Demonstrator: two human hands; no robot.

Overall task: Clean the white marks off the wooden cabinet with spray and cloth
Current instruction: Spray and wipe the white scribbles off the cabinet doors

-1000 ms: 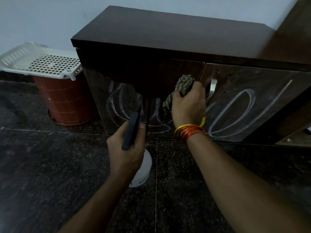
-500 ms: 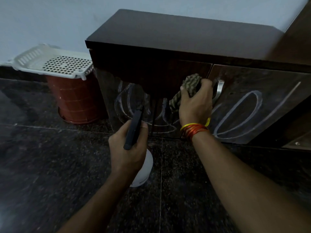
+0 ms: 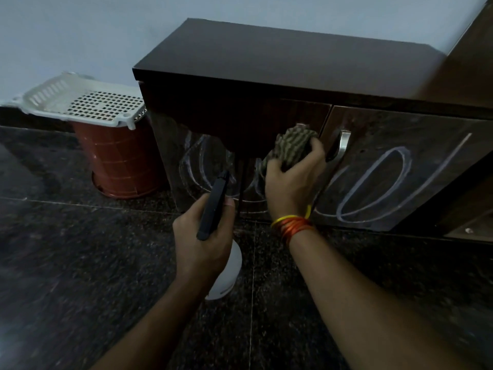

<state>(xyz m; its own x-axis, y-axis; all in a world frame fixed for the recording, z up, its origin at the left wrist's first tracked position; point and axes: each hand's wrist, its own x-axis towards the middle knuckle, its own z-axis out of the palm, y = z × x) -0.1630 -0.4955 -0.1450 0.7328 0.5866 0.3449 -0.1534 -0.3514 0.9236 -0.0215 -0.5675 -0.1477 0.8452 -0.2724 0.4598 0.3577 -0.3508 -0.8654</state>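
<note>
Right hand: your right hand [image 3: 292, 184] grips the cloth [image 3: 293, 146], pressed on the cabinet [image 3: 266, 76] door.
Left hand: your left hand [image 3: 202, 236] holds the spray bottle [image 3: 226, 273].
Marks: white marks [image 3: 373, 182] cover both doors.
Beside: basket [image 3: 80, 102] on bucket [image 3: 120, 161].

I see a dark speckled stone floor [image 3: 80, 263] with thin pale grout lines, meeting a plain pale wall [image 3: 80, 36] behind. Against that wall stands a reddish-brown bucket [image 3: 117, 161] with a white perforated basket [image 3: 80, 102] lying across its top. The light is dim.
</note>
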